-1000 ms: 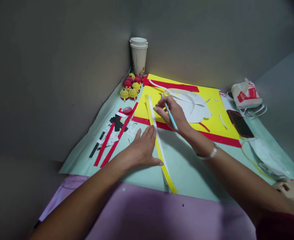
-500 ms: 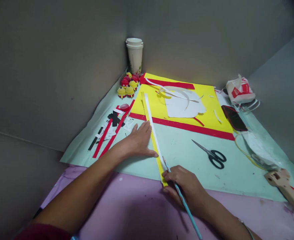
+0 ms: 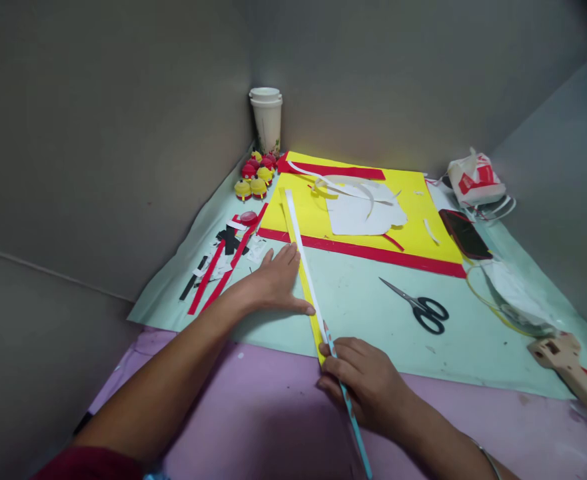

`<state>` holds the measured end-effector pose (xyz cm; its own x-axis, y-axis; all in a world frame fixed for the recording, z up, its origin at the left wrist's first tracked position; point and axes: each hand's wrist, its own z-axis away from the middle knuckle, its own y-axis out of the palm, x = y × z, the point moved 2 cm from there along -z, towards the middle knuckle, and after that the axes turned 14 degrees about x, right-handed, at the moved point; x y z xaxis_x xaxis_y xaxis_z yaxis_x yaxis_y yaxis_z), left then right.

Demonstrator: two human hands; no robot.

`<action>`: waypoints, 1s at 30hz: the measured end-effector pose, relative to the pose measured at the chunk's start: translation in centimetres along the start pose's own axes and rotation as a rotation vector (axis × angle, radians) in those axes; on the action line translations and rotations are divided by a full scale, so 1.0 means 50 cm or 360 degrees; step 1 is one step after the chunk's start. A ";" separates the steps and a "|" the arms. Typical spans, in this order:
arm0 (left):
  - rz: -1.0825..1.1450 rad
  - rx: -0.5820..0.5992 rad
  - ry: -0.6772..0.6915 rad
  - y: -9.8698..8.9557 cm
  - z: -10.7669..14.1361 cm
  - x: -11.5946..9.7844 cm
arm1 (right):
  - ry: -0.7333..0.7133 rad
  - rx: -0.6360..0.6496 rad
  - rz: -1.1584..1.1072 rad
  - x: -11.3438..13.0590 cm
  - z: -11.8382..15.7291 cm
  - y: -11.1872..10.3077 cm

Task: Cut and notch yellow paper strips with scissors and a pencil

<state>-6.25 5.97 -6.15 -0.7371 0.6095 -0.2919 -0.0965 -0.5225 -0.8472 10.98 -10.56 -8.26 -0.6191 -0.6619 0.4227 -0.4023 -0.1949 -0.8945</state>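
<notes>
From the person's head, one camera looks forward and down on the near tabletop (image 3: 253, 393), walls (image 3: 98, 133) beyond.

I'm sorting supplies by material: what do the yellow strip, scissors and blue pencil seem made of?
Yellow strip: matt paper or thin card, judging by its flat, thin look. Scissors: probably metal blades, greyish and slim, with smooth black handles, likely plastic. Blue pencil: perhaps painted wood, given the coloured barrel and brownish tapered tip.

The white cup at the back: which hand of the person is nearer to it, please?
Left. The left hand rests on the yellow strip, in front of the cup; the right hand, with the pencil, is at the strip's near end, farther from the cup.
</notes>
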 end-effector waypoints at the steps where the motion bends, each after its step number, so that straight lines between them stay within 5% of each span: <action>1: -0.0001 -0.0011 0.0000 0.000 0.001 -0.001 | 0.0002 0.0002 0.0004 0.001 0.000 0.000; 7: -0.0021 -0.0064 -0.0011 0.007 -0.001 -0.003 | -0.0005 -0.0036 -0.0090 -0.001 0.002 -0.001; 12: 0.0002 -0.0049 -0.0011 0.010 -0.004 -0.001 | 0.0129 -0.0275 -0.0371 -0.037 -0.025 -0.051; 17: 0.0038 0.0000 -0.0053 0.007 0.001 -0.007 | 0.0603 -0.0359 -0.0706 -0.092 -0.108 -0.098; 21: 0.0057 0.0001 -0.0057 0.007 0.002 -0.009 | 0.0865 -0.0369 -0.0987 -0.129 -0.168 -0.087; 30: 0.0094 0.0027 -0.0046 0.012 -0.003 -0.005 | 0.0883 -0.0342 -0.0976 -0.137 -0.189 -0.070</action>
<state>-6.03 5.60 -6.64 -0.7609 0.5597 -0.3282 -0.0633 -0.5674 -0.8210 10.25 1.52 -6.63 -0.4679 -0.0228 0.8835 -0.8588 -0.2240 -0.4607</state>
